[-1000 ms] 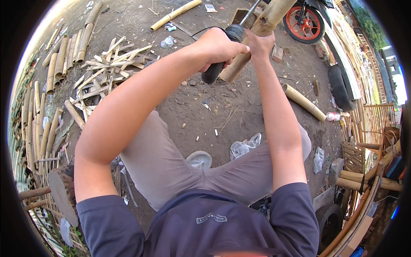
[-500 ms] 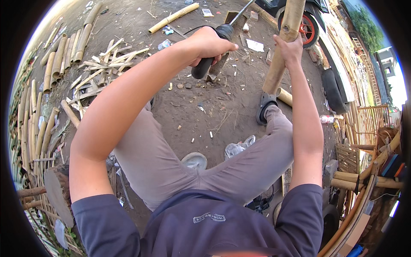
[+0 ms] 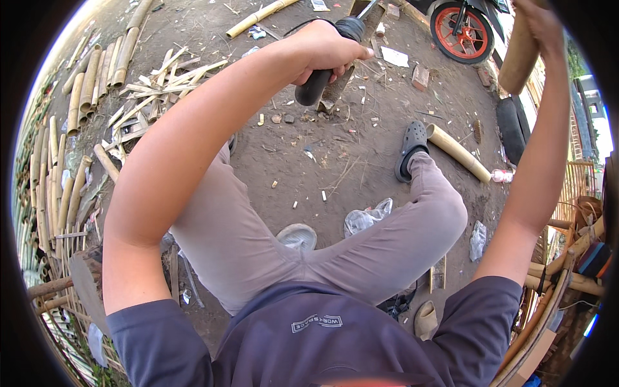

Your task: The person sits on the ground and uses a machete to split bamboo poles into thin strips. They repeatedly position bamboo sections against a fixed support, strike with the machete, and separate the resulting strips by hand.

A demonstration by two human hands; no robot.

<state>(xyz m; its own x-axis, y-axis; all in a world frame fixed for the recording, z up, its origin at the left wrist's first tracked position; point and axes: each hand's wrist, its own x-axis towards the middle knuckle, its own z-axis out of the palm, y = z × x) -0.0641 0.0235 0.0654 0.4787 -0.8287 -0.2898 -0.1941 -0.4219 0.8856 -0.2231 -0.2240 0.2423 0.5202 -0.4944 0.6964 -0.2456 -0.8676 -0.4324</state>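
My L hand (image 3: 332,55) is wrapped round the black-handled tool (image 3: 313,89); hold firm, metal shaft (image 3: 367,9) aimed away from legs (image 3: 400,238). My R hand (image 3: 543,29) grips the bamboo pole (image 3: 518,61), upper R, apart from tool; hold pole w/ end clear of tyre (image 3: 511,129) & motorbike wheel (image 3: 461,32).

Brown earth (image 3: 258,161) spreads out under me. To my left, bamboo poles (image 3: 90,84) lie side by side next to a loose heap of split strips (image 3: 161,87). Farther ahead I see a pale bamboo tube (image 3: 261,18), a white paper (image 3: 394,57) and a brick (image 3: 420,77). My right clog (image 3: 412,145) rests on the dirt, another bamboo piece (image 3: 458,153) just beside it. A crumpled plastic bag (image 3: 367,220) lies between my legs.
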